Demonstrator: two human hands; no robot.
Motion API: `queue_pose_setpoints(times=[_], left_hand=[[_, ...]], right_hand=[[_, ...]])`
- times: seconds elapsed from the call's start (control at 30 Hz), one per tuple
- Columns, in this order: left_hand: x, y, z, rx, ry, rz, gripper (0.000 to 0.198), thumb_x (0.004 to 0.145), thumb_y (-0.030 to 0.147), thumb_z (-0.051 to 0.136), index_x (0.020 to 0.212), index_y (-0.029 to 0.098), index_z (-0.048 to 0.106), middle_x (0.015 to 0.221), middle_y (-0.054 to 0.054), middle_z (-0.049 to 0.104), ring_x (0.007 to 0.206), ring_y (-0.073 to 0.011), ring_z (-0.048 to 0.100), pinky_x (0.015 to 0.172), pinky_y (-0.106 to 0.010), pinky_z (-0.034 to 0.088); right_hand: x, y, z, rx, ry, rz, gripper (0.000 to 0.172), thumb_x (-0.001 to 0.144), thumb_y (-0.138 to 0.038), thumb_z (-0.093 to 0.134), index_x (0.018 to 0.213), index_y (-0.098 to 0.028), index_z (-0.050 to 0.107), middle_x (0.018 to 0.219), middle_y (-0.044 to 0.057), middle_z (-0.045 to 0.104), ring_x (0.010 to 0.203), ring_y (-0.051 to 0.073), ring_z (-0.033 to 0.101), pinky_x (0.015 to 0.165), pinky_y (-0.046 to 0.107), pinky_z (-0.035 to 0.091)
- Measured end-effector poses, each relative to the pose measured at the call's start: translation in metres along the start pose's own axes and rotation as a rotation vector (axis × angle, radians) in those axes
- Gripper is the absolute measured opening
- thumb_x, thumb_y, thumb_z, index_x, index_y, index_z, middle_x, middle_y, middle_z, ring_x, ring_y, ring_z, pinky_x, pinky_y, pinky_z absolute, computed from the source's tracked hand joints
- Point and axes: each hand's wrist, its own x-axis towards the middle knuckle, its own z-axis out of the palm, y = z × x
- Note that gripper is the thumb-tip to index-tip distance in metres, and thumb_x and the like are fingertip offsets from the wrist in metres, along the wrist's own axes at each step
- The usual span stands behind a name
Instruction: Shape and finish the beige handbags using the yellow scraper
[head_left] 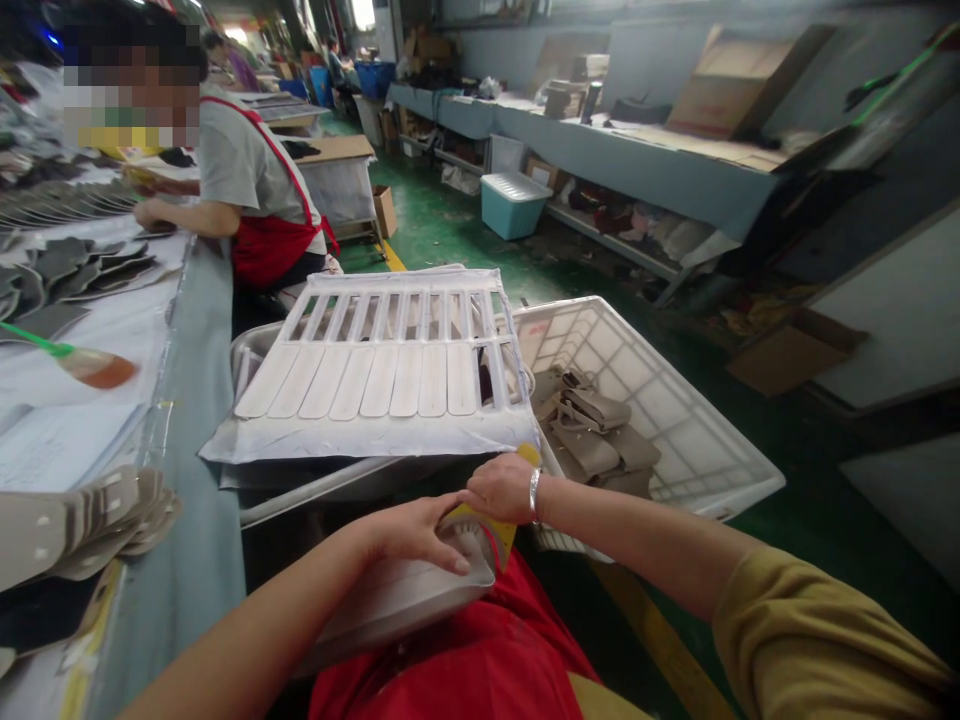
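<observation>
On my lap lies a pale box-like piece (390, 598) with a gathered, rounded end, tilted toward the right. My left hand (412, 535) grips its upper edge, the thumb lying over the rounded end and the fingers partly hidden. Beside it, my right hand (504, 488) is closed on a thin yellow sheet-like piece (501, 538), which shows above and below the fingers against the pale end. The two hands touch or nearly touch. Just beyond them, a slotted white rack (360, 437) carries several pale rounded strips (382, 380) in a row.
A white plastic basket (675, 400) with taupe bag-like pieces (600, 430) stands to the right. At left is a worktable (199, 400) with stacked pieces (82, 520) and a green-handled brush (90, 365). A co-worker (255, 190) sits farther along it. A teal bin (515, 205) stands behind.
</observation>
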Motion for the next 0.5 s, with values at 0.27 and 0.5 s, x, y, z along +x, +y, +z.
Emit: queue_pose_setpoints(times=[0.27,0.5], left_hand=[[0.003,-0.002,0.005,0.059,-0.053,-0.045,0.074,0.058,0.053,0.071,0.122,0.022,0.050,0.107,-0.003,0.063,0.095,-0.0242,0.057,0.083,-0.029,0.043],[0.011,0.002,0.014,0.082,-0.071,-0.099,0.060,0.059,0.055,0.069,0.107,0.020,0.060,0.089,-0.001,0.067,0.080,-0.0199,0.060,0.067,-0.023,0.045]], right_hand=[[0.000,-0.009,-0.002,0.000,-0.010,-0.043,0.052,0.092,-0.042,0.024,0.081,-0.015,0.067,0.083,0.011,0.069,0.076,0.023,0.064,0.059,0.030,0.040],[-0.008,-0.012,0.003,0.023,-0.037,0.017,0.050,0.092,-0.042,0.026,0.081,-0.017,0.068,0.081,0.010,0.069,0.075,0.022,0.065,0.061,0.029,0.043]])
